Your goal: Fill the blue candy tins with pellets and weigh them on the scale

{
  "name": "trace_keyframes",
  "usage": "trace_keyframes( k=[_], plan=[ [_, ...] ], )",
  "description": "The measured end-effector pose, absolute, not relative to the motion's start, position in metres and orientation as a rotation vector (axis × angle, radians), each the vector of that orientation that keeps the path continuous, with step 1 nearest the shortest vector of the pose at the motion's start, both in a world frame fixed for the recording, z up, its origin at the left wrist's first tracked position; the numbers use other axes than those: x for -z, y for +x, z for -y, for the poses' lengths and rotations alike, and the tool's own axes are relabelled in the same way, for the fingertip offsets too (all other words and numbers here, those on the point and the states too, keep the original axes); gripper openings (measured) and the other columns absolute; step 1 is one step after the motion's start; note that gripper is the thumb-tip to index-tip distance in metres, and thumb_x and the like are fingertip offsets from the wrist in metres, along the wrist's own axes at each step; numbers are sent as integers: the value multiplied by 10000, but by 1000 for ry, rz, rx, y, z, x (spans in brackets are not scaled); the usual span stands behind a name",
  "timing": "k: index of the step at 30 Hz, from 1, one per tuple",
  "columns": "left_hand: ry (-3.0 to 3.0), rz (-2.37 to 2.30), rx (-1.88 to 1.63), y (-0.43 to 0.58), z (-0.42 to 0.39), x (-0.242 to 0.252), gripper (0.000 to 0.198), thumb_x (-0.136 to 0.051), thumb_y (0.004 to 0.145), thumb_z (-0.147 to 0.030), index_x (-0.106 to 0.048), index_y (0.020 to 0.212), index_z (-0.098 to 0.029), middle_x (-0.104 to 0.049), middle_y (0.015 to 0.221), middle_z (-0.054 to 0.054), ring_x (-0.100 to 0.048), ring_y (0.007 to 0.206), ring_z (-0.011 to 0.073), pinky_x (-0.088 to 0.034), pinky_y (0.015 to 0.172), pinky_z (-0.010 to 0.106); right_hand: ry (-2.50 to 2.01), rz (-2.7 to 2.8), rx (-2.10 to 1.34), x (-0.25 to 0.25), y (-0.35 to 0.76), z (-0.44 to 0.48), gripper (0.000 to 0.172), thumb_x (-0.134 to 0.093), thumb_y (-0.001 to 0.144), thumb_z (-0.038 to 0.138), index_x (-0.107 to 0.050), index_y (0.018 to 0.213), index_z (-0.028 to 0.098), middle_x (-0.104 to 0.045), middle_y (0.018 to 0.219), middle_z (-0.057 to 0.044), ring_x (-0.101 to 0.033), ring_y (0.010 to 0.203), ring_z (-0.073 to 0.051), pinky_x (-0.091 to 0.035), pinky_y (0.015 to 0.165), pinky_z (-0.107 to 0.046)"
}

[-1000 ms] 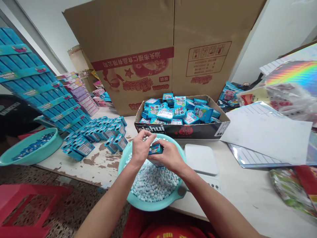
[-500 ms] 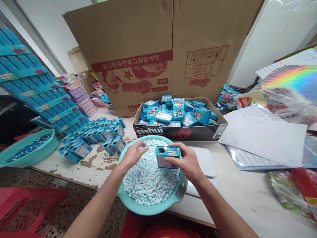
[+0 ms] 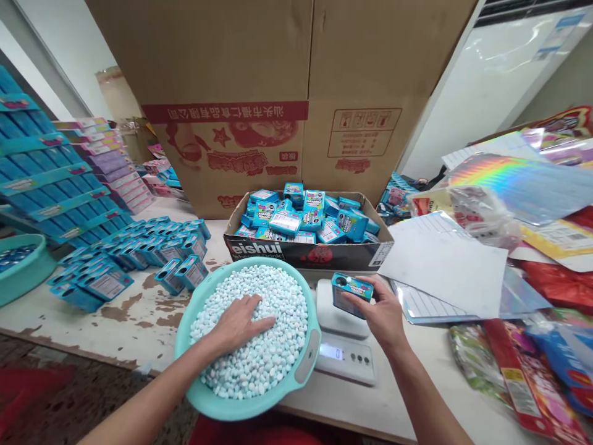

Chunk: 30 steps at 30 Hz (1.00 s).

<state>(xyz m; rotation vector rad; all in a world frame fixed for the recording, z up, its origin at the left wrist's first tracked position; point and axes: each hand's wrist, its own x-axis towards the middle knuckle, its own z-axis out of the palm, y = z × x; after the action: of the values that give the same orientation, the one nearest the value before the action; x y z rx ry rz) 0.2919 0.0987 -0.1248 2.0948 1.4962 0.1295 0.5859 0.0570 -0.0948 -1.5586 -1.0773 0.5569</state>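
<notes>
My left hand (image 3: 241, 324) rests on the pale blue and white candies (image 3: 259, 364) that fill a turquoise basin (image 3: 183, 327); its fingers are apart. Held in my right hand (image 3: 382, 309) is a small blue box (image 3: 352, 295), tilted, with a dark round opening at its top left and a pale candy beside it. The box is just above the plate of a white scale (image 3: 345, 364), whose display reads 0. Behind the basin, an open carton (image 3: 306, 256) holds several closed blue boxes (image 3: 312, 207).
Several opened blue boxes (image 3: 139, 247) stand on the table left of the basin. Stacked blue trays (image 3: 50, 167) and another turquoise basin (image 3: 37, 272) are at far left. A tall cardboard box (image 3: 259, 55) stands behind. White sheets (image 3: 445, 266) and wrappers (image 3: 523, 364) lie at right.
The view has shifted right. My left hand has lowered onto the candies and spread its fingers. My right hand has carried the blue box rightward from above the basin to the scale, whose display now shows.
</notes>
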Motion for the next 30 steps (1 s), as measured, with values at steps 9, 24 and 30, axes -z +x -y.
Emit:
trace_keyframes(
  k=[9,24,30],
  plan=[
    [2050,-1625,-104,294,-110,131,503,-477,738,-309,-561,1205,-139,-587,1256,154,-539,1146,319,-369,970,401,-1581,1090,-654,137,607,-60,585,-763,551,517,-620,1006,178,-669,1014,-107,-624,923,-284,-504,822,-441],
    [1027,-1338,-799,289,-115,126,160,-686,526,-262,-611,642,-182,-581,600,-17,-518,545,128,-371,475,203,-1757,2259,-85,53,590,-274,610,-613,669,-36,-582,1225,211,-402,1415,-112,-441,1227,-311,-381,1004,-403],
    [511,-1207,-870,286,-117,120,326,-742,523,-225,-564,791,-173,-594,657,0,-517,453,90,-253,333,146,-1721,2410,-138,55,600,-292,530,-582,746,13,-585,1240,204,-475,1323,-85,-491,1159,-246,-357,1026,-360]
  ],
)
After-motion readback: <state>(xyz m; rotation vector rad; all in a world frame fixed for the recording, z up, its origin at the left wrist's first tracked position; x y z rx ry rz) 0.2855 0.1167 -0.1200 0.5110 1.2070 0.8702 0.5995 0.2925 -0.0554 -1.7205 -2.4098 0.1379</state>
